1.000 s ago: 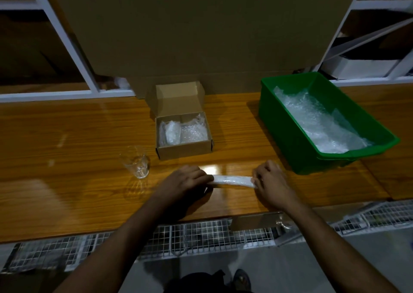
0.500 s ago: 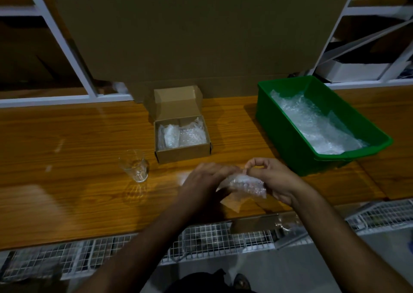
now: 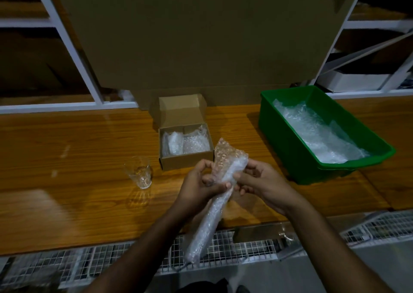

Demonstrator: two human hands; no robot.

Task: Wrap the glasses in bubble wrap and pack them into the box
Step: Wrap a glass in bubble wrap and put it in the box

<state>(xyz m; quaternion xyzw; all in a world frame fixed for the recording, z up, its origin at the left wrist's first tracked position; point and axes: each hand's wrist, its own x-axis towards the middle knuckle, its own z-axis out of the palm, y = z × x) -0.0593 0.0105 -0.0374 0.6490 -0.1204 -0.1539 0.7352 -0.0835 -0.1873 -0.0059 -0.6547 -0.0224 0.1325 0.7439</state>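
Item: bubble-wrap roll (image 3: 220, 194), lifted off the table since half a second ago, now centre frame. Your left hand (image 3: 201, 184) and right hand (image 3: 260, 182) both grip it. Risk: its loose tail unrolling; bare glass (image 3: 139, 171) stays centre-left.

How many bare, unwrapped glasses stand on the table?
1: the bare glass stands on the table, left of the cardboard box. Others may be hidden inside bubble wrap.

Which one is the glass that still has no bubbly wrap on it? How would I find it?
Find the long wooden table and the small open cardboard box in its middle. Just left of the box stands a clear empty glass, upright. It is the only bare glass; those in the box are wrapped.
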